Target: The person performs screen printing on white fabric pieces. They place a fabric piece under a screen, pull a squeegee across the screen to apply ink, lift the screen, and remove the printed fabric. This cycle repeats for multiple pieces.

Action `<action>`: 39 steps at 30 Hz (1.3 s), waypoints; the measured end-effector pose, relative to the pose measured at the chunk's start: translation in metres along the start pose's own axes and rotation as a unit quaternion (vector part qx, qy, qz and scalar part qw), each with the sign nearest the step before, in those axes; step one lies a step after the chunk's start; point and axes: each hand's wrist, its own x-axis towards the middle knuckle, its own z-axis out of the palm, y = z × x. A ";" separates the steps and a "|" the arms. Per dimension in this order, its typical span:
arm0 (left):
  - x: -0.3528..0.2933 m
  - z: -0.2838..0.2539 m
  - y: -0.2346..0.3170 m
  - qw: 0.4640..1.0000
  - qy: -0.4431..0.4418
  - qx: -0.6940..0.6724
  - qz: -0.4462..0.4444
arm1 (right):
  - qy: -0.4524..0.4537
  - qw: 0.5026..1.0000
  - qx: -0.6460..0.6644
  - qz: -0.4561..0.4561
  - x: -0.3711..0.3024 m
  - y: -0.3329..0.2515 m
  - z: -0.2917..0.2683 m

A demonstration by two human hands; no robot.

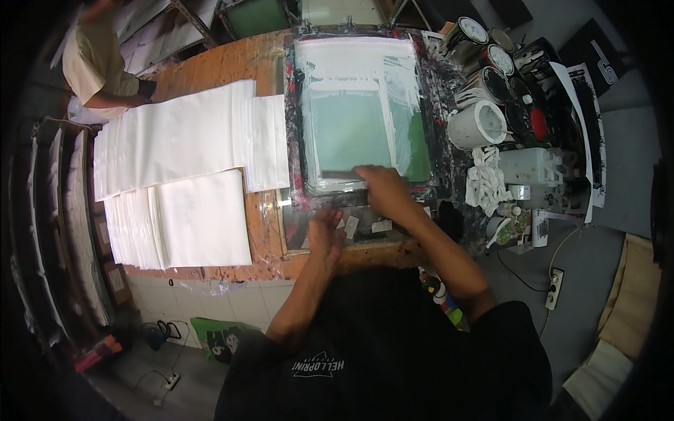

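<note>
A wide wooden surface (270, 63), stained with paint, fills the middle of the room, and across its far left corner stands a co-worker (98, 63) in a pale shirt. Two overlapped spreads of white sheets cover the left part: the far pile (182, 133) is bigger than the near pile (203, 217). To their right lies the screen (351, 123), flat, its pale green middle bordered by smeared white ink. Past its right edge I see paint cans (484, 84), a white bucket (467, 130) and, nearer the worker, a crumpled white rag (486, 179). The worker's right hand (385, 191) is over the screen's near end, fingers clamped on a slim scraper (339, 174) that reaches out to the left. The left hand (326, 231) hovers by the surface's near edge, fingers loosely bent, thumb apart.
</note>
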 end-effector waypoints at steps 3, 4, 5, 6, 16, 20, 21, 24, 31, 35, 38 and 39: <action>0.002 -0.001 -0.004 1.000 0.000 -0.001 0.010 | 0.045 0.997 -0.063 -0.027 -0.022 0.006 0.037; 0.001 -0.002 -0.005 1.000 0.001 0.002 0.016 | 0.082 0.992 -0.085 -0.050 -0.025 0.005 0.046; 0.001 -0.003 -0.007 1.000 0.001 0.006 0.022 | 0.088 0.991 -0.087 -0.050 -0.025 0.007 0.052; 0.002 -0.004 -0.009 1.000 0.001 0.010 0.027 | 0.093 0.990 -0.089 -0.049 -0.025 0.010 0.058; 0.005 -0.009 -0.017 0.999 0.014 -0.023 0.028 | 0.224 0.960 -0.147 -0.084 0.096 0.043 0.043; 0.015 -0.013 -0.020 0.999 0.016 -0.021 0.026 | 0.208 0.965 -0.152 -0.053 0.178 0.060 0.009; 0.012 -0.010 -0.018 0.999 0.024 -0.039 0.022 | 0.184 0.970 -0.155 -0.037 0.198 0.060 -0.004; 0.008 -0.012 -0.018 0.999 0.028 -0.034 0.012 | 0.108 0.987 -0.121 -0.013 0.241 0.058 -0.049; -0.004 -0.012 -0.011 0.999 0.003 -0.043 0.009 | 0.182 0.969 -0.167 -0.017 0.318 0.084 -0.072; -0.007 -0.012 -0.008 0.998 -0.037 -0.033 0.045 | 0.193 0.967 -0.158 -0.048 0.309 0.093 -0.065; -0.009 -0.013 -0.006 0.995 -0.060 -0.034 0.076 | 0.192 0.978 -0.075 -0.028 0.285 0.087 -0.087; 0.000 -0.022 -0.008 0.993 -0.083 -0.019 0.088 | 0.202 0.978 -0.052 -0.019 0.273 0.082 -0.094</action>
